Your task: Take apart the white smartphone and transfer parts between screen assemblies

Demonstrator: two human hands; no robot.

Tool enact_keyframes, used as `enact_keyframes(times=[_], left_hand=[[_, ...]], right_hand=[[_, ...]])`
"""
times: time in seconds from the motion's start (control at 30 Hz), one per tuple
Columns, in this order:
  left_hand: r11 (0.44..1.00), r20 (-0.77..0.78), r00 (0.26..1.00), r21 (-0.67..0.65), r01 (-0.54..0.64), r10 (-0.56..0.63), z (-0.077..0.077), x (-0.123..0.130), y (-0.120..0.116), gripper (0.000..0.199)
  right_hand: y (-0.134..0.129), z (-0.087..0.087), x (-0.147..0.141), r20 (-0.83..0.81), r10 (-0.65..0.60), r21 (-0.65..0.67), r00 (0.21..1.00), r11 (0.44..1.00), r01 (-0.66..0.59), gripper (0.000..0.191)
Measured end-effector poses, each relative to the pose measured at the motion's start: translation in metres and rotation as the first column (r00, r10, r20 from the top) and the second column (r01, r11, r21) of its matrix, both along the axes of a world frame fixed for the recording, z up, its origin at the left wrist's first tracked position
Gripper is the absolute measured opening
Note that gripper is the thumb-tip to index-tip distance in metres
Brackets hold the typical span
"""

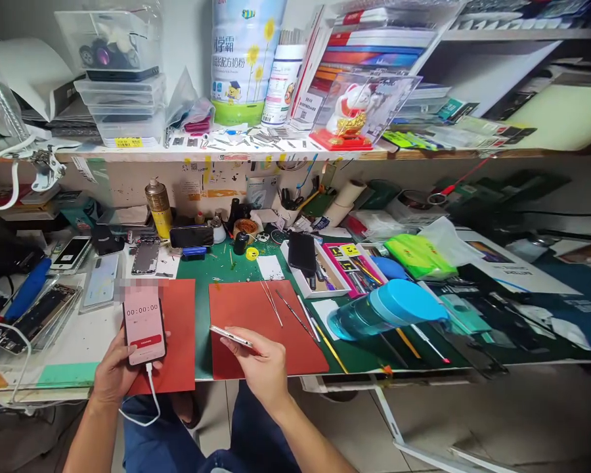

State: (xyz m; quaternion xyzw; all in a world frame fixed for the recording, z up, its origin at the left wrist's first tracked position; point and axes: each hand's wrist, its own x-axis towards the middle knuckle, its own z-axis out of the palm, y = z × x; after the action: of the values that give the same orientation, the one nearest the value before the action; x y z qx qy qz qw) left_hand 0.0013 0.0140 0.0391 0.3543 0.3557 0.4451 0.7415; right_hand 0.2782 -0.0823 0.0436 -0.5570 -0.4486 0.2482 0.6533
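Note:
My left hand (pixel 112 368) is closed around a smartphone (pixel 144 328), its lit screen facing me with a row of zeros and a red button. A white charging cable (pixel 151 387) is plugged into its lower edge. In my right hand (pixel 266 368) is a second phone (pixel 230 336), seen edge-on and gripped between thumb and fingers. That phone is above a red mat (pixel 256 302). Tweezers (pixel 272 303) and a thin metal tool (pixel 295 315) lie on this mat. Another red mat (pixel 182 328) lies under the left phone.
A blue-lidded bottle (pixel 389 309) lies on its side at the right. Behind the mats stand a white tray (pixel 325 289) of tools and a yellow spray can (pixel 158 209). Opened phone parts (pixel 39 318) crowd the left. A loaded shelf (pixel 187 152) overhangs the back.

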Motion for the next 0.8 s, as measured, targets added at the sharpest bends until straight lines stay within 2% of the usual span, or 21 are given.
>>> enact_keyframes(times=[0.13,0.2,0.27,0.37,0.47,0.57,0.67,0.8], left_hand=[[1.000,0.009,1.000,-0.001,0.022,-0.022,0.000,0.003,-0.003,0.084],[1.000,0.004,1.000,-0.013,0.027,-0.027,0.001,0.007,-0.006,0.083],[1.000,-0.011,1.000,-0.018,0.010,-0.011,0.003,0.011,-0.010,0.084],[0.998,-0.035,0.998,-0.037,-0.048,0.046,0.005,0.010,-0.017,0.081],[0.993,-0.078,0.993,-0.075,-0.093,0.088,0.009,0.000,-0.027,0.071],[0.985,-0.156,0.981,-0.114,-0.129,0.111,0.017,-0.018,-0.035,0.063],[0.974,-0.258,0.954,-0.129,-0.187,0.149,0.026,-0.041,-0.037,0.062],[0.956,-0.386,0.902,-0.132,-0.264,0.196,0.035,-0.067,-0.038,0.059]], right_hand=[[-0.005,0.011,-0.002,-0.018,0.031,-0.026,0.999,0.999,-0.032,0.012],[-0.010,0.020,-0.003,-0.051,0.052,-0.088,0.997,0.995,-0.056,0.016],[-0.014,0.029,-0.004,-0.124,0.063,-0.180,0.990,0.980,-0.085,0.025],[-0.013,0.034,-0.007,-0.316,0.087,-0.267,0.945,0.947,-0.177,0.037],[-0.006,0.030,-0.011,-0.526,0.098,-0.296,0.845,0.910,-0.289,0.042],[-0.001,0.021,-0.014,-0.663,0.046,-0.383,0.747,0.836,-0.392,0.049],[0.000,0.011,-0.016,-0.695,0.019,-0.445,0.718,0.774,-0.451,0.055],[-0.001,-0.001,-0.017,-0.694,0.005,-0.478,0.720,0.744,-0.467,0.053]])
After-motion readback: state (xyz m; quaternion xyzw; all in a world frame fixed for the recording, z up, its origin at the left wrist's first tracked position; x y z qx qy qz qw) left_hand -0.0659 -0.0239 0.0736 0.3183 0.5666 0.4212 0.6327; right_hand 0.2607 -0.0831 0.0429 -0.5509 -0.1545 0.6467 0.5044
